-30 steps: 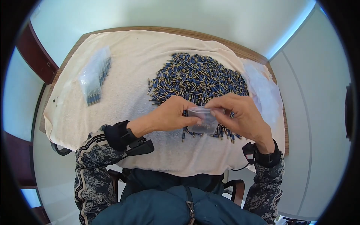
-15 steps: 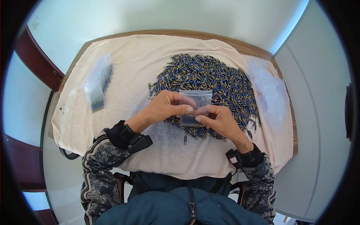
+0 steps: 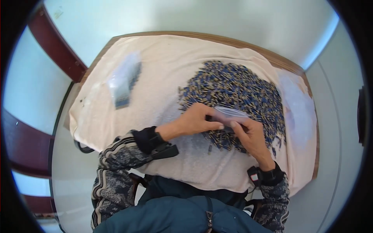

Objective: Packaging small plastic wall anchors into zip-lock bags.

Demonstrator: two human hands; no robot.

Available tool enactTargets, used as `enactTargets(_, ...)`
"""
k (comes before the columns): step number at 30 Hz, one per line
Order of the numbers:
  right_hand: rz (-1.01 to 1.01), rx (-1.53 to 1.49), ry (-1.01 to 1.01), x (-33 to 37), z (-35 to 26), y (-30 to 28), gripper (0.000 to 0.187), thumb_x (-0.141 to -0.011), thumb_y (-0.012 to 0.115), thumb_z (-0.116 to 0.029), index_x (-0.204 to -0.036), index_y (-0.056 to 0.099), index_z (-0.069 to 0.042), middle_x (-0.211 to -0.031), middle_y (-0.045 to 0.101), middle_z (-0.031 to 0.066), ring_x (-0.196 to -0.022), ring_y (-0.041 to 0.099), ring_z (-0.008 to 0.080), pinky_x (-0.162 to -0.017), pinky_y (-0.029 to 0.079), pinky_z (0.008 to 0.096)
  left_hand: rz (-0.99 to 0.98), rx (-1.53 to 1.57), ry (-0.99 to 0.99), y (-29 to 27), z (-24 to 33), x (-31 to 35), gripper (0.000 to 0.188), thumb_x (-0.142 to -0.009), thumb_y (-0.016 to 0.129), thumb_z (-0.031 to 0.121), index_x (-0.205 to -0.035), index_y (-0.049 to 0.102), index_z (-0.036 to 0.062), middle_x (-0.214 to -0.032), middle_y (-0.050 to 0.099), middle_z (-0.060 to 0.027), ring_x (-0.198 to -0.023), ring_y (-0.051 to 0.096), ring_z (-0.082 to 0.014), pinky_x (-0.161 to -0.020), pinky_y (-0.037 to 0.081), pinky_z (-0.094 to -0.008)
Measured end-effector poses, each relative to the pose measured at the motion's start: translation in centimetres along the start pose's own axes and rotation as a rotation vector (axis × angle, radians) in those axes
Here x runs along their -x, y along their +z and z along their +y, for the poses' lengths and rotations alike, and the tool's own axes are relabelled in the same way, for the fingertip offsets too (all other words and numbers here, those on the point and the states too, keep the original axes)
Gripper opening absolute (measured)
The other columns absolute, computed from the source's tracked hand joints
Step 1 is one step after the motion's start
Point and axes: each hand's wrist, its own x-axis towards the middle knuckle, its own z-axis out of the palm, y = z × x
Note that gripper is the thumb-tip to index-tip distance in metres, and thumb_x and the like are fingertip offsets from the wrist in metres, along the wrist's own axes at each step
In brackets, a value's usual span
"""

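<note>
A small clear zip bag [image 3: 232, 112] is held between my two hands above the near side of a large pile of small blue rods with gold-coloured ends [image 3: 237, 83]. My left hand [image 3: 199, 119] grips the bag's left side, thumb pointing inward. My right hand [image 3: 250, 134] pinches the right side, its thumb raised near the left thumb. The bag's mouth bows into an oval at the top. Fingers hide most of its lower part, and its contents are hard to make out.
Filled clear bags [image 3: 123, 83] lie stacked at the left of the cream cloth [image 3: 163, 50] covering the wooden table [image 3: 206, 35]. Empty-looking clear bags [image 3: 297, 103] are heaped at the right edge. A few dark specks [image 3: 82, 101] sit at the far left.
The whole view has shifted, with the table now further right. The bag has tilted; its mouth, flat before, now bows apart, and its row of rods is hidden.
</note>
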Motion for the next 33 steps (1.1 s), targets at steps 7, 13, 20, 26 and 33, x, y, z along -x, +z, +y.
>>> enactTargets(7,0.112,-0.118,0.036,0.5,-0.3,-0.2,0.015,-0.09,0.067,-0.006,-0.103,0.07,0.001,-0.081,0.066,0.005,-0.07,0.057,0.0069,-0.061,0.045,0.0228,0.142,0.286,0.262,1.4,-1.0,0.2,0.024,-0.089,0.072,0.022,-0.105,0.073,0.0043,-0.073,0.068,-0.004,-0.067,0.055,-0.0049,-0.061,0.045,-0.0239)
enactTargets(13,0.022,-0.207,0.065,0.3,0.8,0.0,0.017,-0.095,0.063,-0.01,-0.106,0.069,0.001,-0.092,0.067,0.0041,-0.075,0.06,0.0078,-0.066,0.048,0.0217,0.062,0.11,0.123,0.2,-1.3,0.7,0.022,-0.091,0.069,0.023,-0.103,0.074,0.0044,-0.075,0.068,0.0005,-0.066,0.052,-0.0035,-0.06,0.044,-0.0229)
enactTargets(20,0.042,-0.305,0.147,0.2,-0.2,-0.4,0.018,-0.098,0.059,-0.01,-0.107,0.069,0.001,-0.097,0.068,0.0044,-0.08,0.061,0.0076,-0.066,0.05,0.0218,0.25,0.264,0.106,-4.7,-1.8,4.3,0.021,-0.091,0.068,0.022,-0.099,0.074,0.003,-0.075,0.069,-0.0014,-0.06,0.056,-0.0072,-0.055,0.045,-0.0243)
enactTargets(26,-0.097,-0.143,0.179,0.3,0.5,-0.4,0.018,-0.097,0.059,-0.01,-0.105,0.07,0.002,-0.092,0.07,0.0041,-0.077,0.062,0.0073,-0.064,0.05,0.0214,0.538,0.164,-0.2,-11.6,-5.4,11.6,0.022,-0.093,0.067,0.022,-0.098,0.074,0.0009,-0.078,0.068,-0.0012,-0.06,0.055,-0.0051,-0.053,0.043,-0.0202)
enactTargets(33,-0.036,0.005,0.095,0.2,-0.7,-0.8,0.017,-0.095,0.061,-0.009,-0.103,0.071,0.001,-0.09,0.072,0.0069,-0.077,0.065,0.0096,-0.067,0.052,0.0236,0.662,0.044,-0.445,-16.2,-9.8,16.3,0.021,-0.09,0.068,0.017,-0.097,0.072,-0.0021,-0.077,0.068,-0.0029,-0.057,0.054,-0.0072,-0.053,0.043,-0.021)
